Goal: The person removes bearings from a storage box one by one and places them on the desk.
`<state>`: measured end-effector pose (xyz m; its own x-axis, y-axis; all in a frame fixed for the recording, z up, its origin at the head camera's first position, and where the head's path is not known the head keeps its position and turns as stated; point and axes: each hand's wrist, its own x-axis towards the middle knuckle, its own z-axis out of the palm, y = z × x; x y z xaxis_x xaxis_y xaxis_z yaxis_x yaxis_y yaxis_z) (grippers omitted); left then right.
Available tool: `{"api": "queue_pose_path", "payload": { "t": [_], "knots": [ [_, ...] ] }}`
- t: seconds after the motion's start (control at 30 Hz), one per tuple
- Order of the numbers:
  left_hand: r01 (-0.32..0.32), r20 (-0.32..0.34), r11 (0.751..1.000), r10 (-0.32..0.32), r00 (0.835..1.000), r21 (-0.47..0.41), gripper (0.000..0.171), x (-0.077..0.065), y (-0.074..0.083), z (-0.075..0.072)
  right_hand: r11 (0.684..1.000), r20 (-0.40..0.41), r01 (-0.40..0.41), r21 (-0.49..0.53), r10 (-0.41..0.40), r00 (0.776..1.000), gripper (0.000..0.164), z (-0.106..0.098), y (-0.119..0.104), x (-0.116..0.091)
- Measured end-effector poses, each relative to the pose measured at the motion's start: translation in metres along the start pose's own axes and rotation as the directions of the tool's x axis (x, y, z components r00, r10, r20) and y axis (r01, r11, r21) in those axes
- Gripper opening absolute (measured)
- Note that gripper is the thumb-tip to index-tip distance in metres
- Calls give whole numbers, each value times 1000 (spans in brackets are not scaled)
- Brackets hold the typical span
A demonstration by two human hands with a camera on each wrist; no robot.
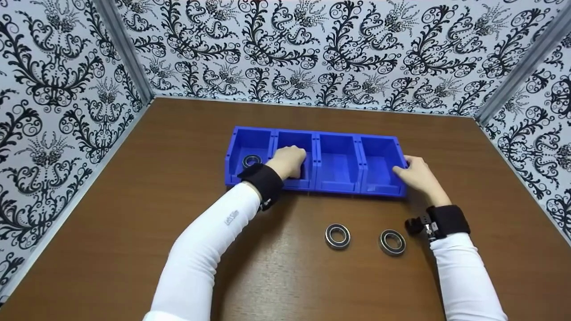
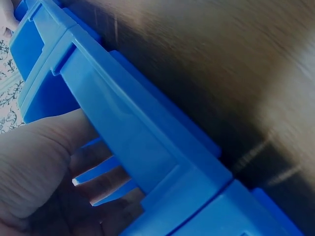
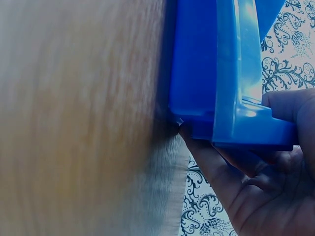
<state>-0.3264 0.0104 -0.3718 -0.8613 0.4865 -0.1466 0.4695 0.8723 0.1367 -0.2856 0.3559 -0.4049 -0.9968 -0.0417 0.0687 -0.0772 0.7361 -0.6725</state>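
Observation:
A row of blue storage bins (image 1: 339,187) with side-by-side compartments stands on the table. My left hand (image 1: 289,161) reaches down into the second compartment from the left. In the left wrist view, its fingers (image 2: 106,184) go behind the bin's front wall, which hides the fingertips and anything they may hold. At the far right end, my right hand (image 1: 418,176) grips the outer side wall, thumb over the rim and fingers outside and below. One ball bearing (image 1: 252,161) lies in the leftmost compartment.
Two more ball bearings lie on the brown table (image 1: 134,214) in front of the bins: one nearer the middle (image 1: 337,236), the other, a right-hand bearing (image 1: 392,242), close to the right wrist's camera. Patterned walls (image 1: 285,58) stand behind and at both sides.

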Motion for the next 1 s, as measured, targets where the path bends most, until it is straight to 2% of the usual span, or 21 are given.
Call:
{"api": "queue_pose_path", "payload": {
  "t": [0.3, 1.0],
  "knots": [
    [-7, -26, 1000, 7, 1000, -22, 19, -2, 0, -1, 999, 3, -17, -37, 17, 1000, 44, 1, -5, -1],
    [-14, -30, 1000, 14, 999, -15, 21, -1, -1, -2, 1000, 1, -24, -15, 24, 1000, 41, 2, -5, -1]
  ]
}}
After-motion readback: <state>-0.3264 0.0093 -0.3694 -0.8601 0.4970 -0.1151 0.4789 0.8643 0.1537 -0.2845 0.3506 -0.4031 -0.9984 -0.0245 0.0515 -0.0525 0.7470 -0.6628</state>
